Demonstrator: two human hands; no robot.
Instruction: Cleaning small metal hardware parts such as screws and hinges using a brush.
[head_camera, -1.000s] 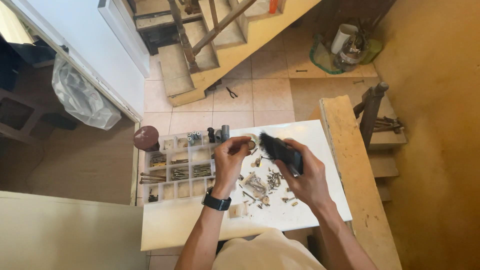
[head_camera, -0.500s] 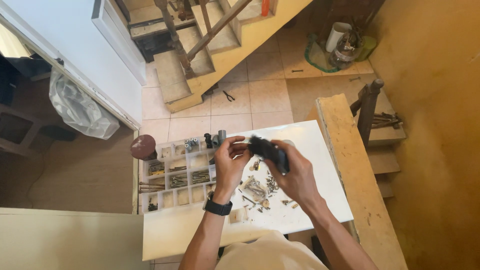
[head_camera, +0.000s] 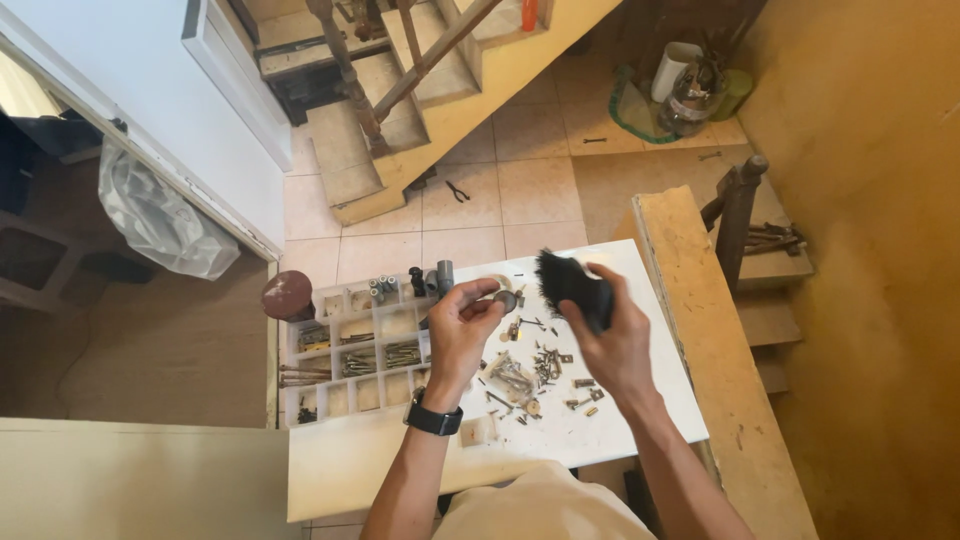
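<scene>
The left hand (head_camera: 462, 325) pinches a small round metal part (head_camera: 506, 299) by its rim above the white board (head_camera: 640, 300); it looks light, hard and easily dropped; the right hand (head_camera: 612, 335) grips a black brush (head_camera: 570, 283), soft-bristled, just beside it.

Black bristly brush (head_camera: 572, 287), dull metal screws (head_camera: 540, 372) on a smooth glossy white counter (head_camera: 640, 400); translucent plastic organizer tray (head_camera: 355, 345).

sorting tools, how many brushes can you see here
1: a black brush held in the right hand, bristles beside the small round part in the left hand. Others may be hidden.
</scene>
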